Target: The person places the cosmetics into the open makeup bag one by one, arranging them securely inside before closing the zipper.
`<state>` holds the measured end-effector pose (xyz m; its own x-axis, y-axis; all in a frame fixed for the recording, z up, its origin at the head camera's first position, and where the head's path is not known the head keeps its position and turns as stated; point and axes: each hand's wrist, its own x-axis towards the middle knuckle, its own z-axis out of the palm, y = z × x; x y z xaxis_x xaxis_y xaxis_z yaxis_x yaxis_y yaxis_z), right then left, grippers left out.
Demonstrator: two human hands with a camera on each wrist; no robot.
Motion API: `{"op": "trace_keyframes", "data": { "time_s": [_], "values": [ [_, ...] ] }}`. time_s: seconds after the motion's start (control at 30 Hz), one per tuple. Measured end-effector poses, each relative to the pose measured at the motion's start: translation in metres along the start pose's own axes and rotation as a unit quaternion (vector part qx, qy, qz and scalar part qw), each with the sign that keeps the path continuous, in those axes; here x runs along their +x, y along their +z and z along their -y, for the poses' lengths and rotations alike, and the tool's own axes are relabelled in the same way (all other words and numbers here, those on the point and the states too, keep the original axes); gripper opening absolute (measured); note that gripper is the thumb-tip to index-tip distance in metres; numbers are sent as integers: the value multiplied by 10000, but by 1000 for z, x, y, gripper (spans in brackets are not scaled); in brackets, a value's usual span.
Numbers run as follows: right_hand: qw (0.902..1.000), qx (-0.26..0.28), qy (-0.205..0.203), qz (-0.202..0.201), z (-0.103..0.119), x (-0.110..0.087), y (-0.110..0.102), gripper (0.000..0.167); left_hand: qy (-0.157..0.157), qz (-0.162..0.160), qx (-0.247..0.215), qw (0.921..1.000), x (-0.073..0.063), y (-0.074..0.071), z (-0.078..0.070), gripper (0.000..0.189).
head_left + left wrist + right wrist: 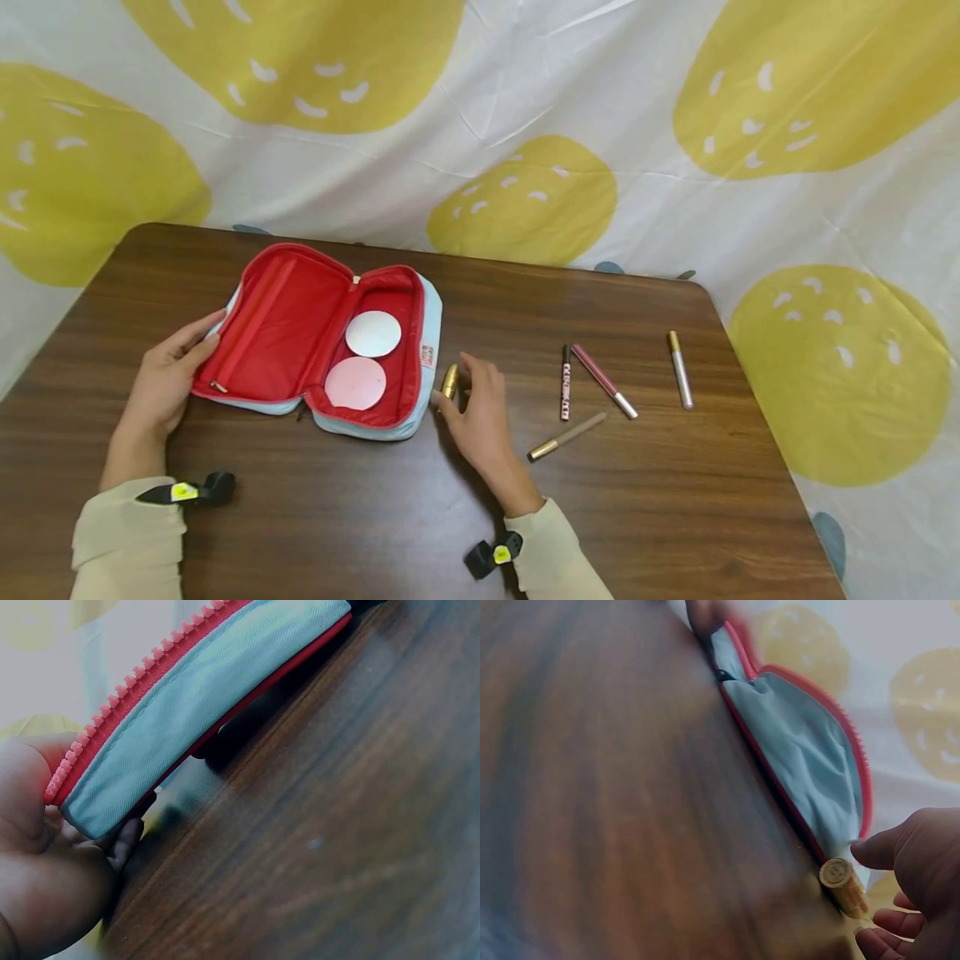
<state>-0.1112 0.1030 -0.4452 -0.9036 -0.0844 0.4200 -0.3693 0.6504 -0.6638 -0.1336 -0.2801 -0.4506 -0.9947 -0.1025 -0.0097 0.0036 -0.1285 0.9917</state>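
A light blue zip pouch point(429, 367) with a red lining lies unfolded on the table. My left hand point(163, 379) grips its left edge, thumb over the rim and fingers underneath; the left wrist view shows the pouch's zip teeth point(112, 705) close up. Two flat round pieces, one white point(373, 334) and one pink point(356, 383), lie in the right half. Beside the pouch's right side is a small gold tube point(449, 382), its round end point(836, 873) facing the right wrist camera. My right hand point(480, 412) is around this tube with thumb and fingers spread apart.
To the right lie a black patterned pen-like tube point(566, 383), a dark pink tube with a silver end point(600, 377), a brown and gold stick point(567, 437), and a gold-capped silver tube point(682, 371). A patterned cloth point(660, 217) hangs behind the brown wooden table point(322, 517).
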Motion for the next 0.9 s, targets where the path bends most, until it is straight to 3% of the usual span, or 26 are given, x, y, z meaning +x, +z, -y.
{"op": "trace_keyframes", "data": {
  "time_s": [0.43,0.67,0.9],
  "values": [
    [9989,350,320,7,-8,-2,4,52,124,67,-99,9999,1,2,2,43],
    [9989,401,246,-87,-11,0,3,45,92,64,-76,9999,1,0,2,43],
    [9995,99,241,-187,-13,1,1,41,110,54,-82,9999,0,1,1,42]
  ]
}}
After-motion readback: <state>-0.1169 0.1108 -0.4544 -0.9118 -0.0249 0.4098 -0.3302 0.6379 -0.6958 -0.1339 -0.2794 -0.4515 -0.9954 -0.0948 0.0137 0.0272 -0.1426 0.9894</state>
